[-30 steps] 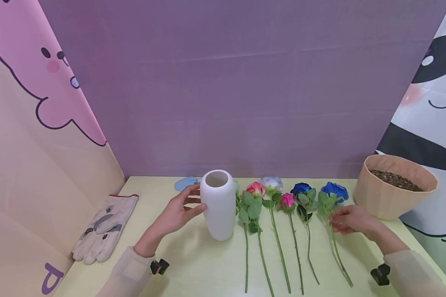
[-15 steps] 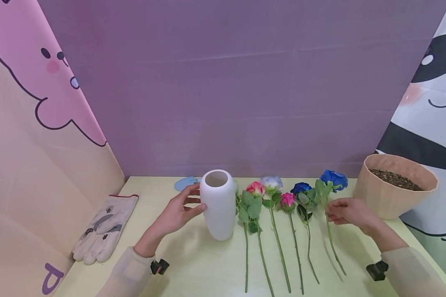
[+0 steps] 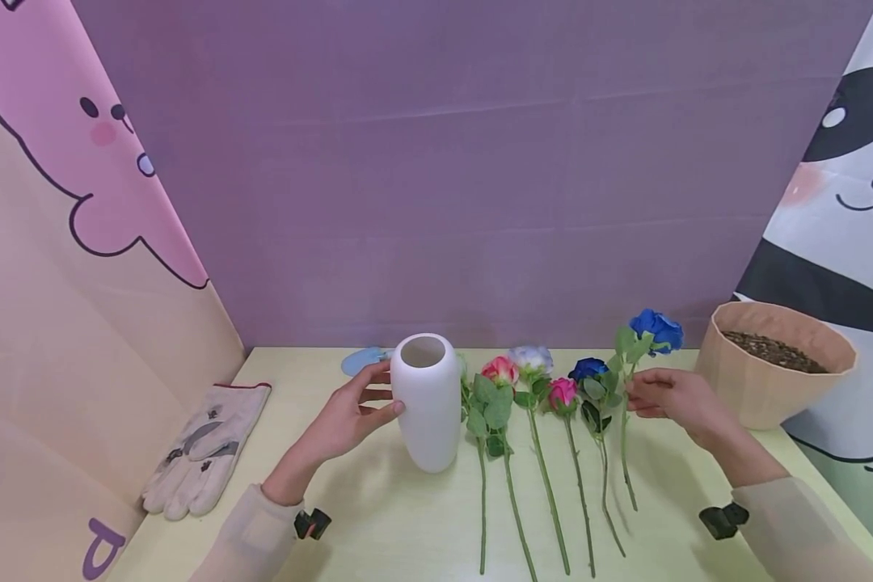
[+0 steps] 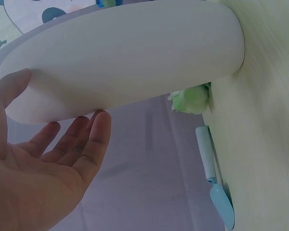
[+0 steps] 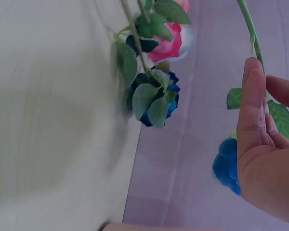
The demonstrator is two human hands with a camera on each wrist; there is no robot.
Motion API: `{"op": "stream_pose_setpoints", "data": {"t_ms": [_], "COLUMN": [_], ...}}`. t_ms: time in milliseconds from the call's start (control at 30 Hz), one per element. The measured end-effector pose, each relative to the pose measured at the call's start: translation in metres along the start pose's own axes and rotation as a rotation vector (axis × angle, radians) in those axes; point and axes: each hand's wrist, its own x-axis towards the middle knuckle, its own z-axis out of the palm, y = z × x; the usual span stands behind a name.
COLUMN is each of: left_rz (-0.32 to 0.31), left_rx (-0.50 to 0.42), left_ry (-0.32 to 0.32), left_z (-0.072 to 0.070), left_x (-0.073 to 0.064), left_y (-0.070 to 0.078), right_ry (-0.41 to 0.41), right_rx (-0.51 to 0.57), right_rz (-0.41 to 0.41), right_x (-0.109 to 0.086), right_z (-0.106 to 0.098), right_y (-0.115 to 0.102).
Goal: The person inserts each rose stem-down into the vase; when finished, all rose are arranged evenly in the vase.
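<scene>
My left hand (image 3: 343, 424) holds the white vase (image 3: 428, 424) by its left side, near the top. In the left wrist view the thumb lies on one side of the vase (image 4: 125, 57) and the fingertips on the other. To the right, my right hand (image 3: 684, 400) pinches the green stem of a blue rose (image 3: 657, 331), raised above the table with its bloom up. The right wrist view shows the stem (image 5: 253, 29) between thumb and fingers; the bloom is partly behind the hand (image 5: 267, 154). A darker blue rose (image 3: 589, 370) lies just left of it.
Several more flowers lie in a row, among them a pink rose (image 3: 563, 394) and a pale one (image 3: 531, 358). A soil-filled planter (image 3: 735, 388) stands at the right edge, gloves (image 3: 207, 453) at left. A blue trowel (image 4: 221, 207) lies at the table's back edge.
My right hand has lifted the blue rose from the table and moved it up and to the left. The left hand and the vase have stayed put.
</scene>
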Motion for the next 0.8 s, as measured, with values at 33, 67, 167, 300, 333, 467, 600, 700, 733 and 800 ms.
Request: {"op": "stream_pose_setpoints", "data": {"t_ms": [33, 67, 167, 300, 333, 467, 600, 700, 733, 800], "left_rz": [-0.001, -0.002, 0.001, 0.003, 0.004, 0.004, 0.004, 0.006, 0.007, 0.004], "left_rx": [-0.001, -0.001, -0.004, -0.004, -0.005, -0.002, 0.003, 0.002, 0.001, 0.003], "left_ry": [0.000, 0.000, -0.002, -0.003, -0.003, -0.001, -0.003, -0.006, -0.008, -0.010], "left_z": [0.000, 0.000, 0.000, 0.000, 0.000, 0.000, 0.001, 0.001, 0.001, 0.000], "left_x": [0.000, 0.000, 0.000, 0.000, 0.000, 0.000, -0.001, -0.001, -0.001, -0.001], "left_y": [0.000, 0.000, 0.000, 0.000, 0.000, -0.001, -0.001, -0.001, -0.001, -0.001], "right_ry": [0.006, 0.010, 0.033, 0.065, 0.072, 0.094, 0.115, 0.132, 0.139, 0.146], "right_rx": [0.015, 0.029, 0.073, 0.120, 0.126, 0.144, 0.250, 0.367, 0.403, 0.450], "right_rz": [-0.005, -0.010, -0.019, -0.032, -0.034, -0.040, -0.059, -0.088, -0.097, -0.109], "right_x": [0.001, 0.001, 0.004, 0.007, 0.008, 0.009, 0.009, 0.009, 0.009, 0.010], "right_z": [0.001, 0.001, 0.002, 0.004, 0.005, 0.009, 0.014, 0.018, 0.019, 0.021], "right_y": [-0.001, -0.002, -0.004, -0.009, -0.011, -0.019, -0.029, -0.036, -0.038, -0.042]}}
